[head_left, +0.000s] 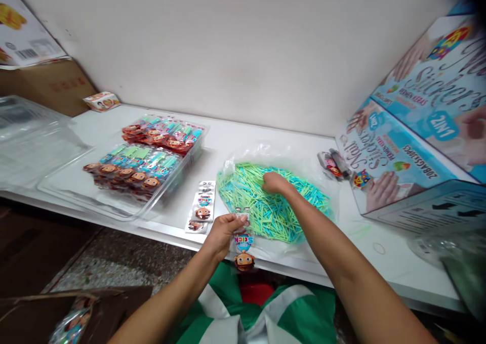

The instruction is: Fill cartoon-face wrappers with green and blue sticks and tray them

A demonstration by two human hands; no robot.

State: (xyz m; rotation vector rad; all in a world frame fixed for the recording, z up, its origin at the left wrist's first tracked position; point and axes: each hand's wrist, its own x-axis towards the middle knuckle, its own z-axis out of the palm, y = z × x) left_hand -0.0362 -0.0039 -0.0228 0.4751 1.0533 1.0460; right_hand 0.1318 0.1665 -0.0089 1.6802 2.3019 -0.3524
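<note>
My left hand (222,233) pinches the top of a small clear packet (243,248) printed with a cartoon monkey, held at the white table's front edge. My right hand (274,182) reaches into a heap of green and blue sticks (266,207) lying on an open clear plastic bag, its fingers closed down among the sticks. What they grip, if anything, is hidden. A short stack of empty monkey packets (202,208) lies just left of the heap.
A clear tray (72,182) at the left holds rows of filled monkey packets (136,169). Blue printed cartons (410,146) stand at the right, with loose packets (334,164) beside them. Cardboard boxes sit at far left and below the table (379,243).
</note>
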